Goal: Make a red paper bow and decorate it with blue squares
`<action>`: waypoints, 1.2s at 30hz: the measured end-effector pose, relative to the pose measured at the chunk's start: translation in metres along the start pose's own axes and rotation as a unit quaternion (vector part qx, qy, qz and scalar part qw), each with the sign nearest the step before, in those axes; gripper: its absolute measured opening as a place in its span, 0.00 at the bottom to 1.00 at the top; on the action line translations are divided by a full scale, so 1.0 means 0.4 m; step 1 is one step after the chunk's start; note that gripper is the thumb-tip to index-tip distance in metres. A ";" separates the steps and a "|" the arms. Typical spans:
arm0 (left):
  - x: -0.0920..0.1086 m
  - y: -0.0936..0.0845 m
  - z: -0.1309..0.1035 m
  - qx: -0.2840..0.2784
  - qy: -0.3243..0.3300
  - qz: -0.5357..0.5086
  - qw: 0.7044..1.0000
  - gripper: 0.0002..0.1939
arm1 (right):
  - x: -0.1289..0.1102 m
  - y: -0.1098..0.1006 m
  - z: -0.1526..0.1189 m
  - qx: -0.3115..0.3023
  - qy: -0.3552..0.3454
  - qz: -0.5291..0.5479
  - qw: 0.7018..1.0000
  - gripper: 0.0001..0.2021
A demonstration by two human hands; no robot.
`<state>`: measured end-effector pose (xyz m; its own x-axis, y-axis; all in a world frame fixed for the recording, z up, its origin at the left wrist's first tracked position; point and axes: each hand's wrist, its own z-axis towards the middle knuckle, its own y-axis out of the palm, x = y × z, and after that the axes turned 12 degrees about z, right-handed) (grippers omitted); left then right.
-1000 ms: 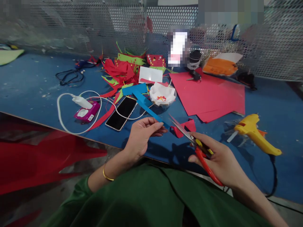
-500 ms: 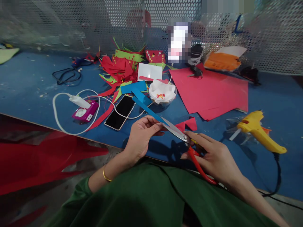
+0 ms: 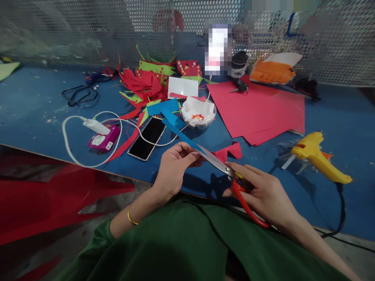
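Near the table's front edge, my left hand (image 3: 178, 168) pinches the near end of a narrow blue paper strip (image 3: 181, 134). The strip slants away toward other blue paper pieces (image 3: 164, 107). My right hand (image 3: 260, 187) grips scissors (image 3: 245, 205) with red handles, and a bit of yellow shows at its fingers. The scissor blades lie at the strip's end beside my left fingertips; whether paper is between them I cannot tell. Just beyond the blades lies a folded red paper strip (image 3: 231, 150). A paper-lined bowl (image 3: 202, 111) with small red and orange bits stands further back.
A yellow glue gun (image 3: 318, 156) lies at the right, its cord running off the front edge. Red sheets (image 3: 260, 113) carry a key (image 3: 240, 86). Left are a dark phone (image 3: 148, 137), a purple power adapter (image 3: 104, 137) with a white cable, and heaped paper scraps (image 3: 145, 84).
The view has shifted slightly, so the table things appear a little further left and up. Both hands keep nearly the same pose, with the strip and scissors still held.
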<state>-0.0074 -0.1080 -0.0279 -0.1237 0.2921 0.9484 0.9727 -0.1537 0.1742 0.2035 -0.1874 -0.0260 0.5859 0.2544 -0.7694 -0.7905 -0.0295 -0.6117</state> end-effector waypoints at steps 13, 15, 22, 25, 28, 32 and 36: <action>0.000 0.001 -0.004 -0.003 0.003 -0.005 1.000 0.09 | 0.003 0.008 -0.015 0.015 -0.001 -0.002 1.000 0.22; -0.001 0.001 -0.005 -0.004 0.004 -0.006 1.000 0.09 | 0.001 0.007 -0.016 0.017 -0.004 0.000 1.000 0.21; -0.004 0.001 -0.004 -0.003 0.001 0.005 1.000 0.13 | 0.000 0.005 -0.018 0.021 0.006 0.003 1.000 0.20; -0.006 0.000 -0.002 -0.003 -0.002 0.008 1.000 0.11 | 0.003 0.007 -0.019 0.022 0.009 0.002 1.000 0.20; -0.006 0.000 -0.001 -0.008 -0.004 0.006 1.000 0.10 | 0.005 0.008 -0.017 0.023 0.010 -0.001 1.000 0.20; -0.002 0.000 0.002 -0.013 -0.005 -0.001 1.000 0.11 | 0.005 0.008 -0.015 0.019 0.009 0.002 1.000 0.20; 0.001 0.000 0.005 -0.017 -0.018 -0.011 1.000 0.12 | 0.005 0.008 -0.015 0.004 0.020 0.004 1.000 0.19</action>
<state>-0.0071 -0.1059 -0.0280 -0.1367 0.3300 0.9340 0.9623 -0.1794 0.2043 0.2031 -0.1929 -0.0305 0.5860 0.2155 -0.7811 -0.7964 -0.0242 -0.6042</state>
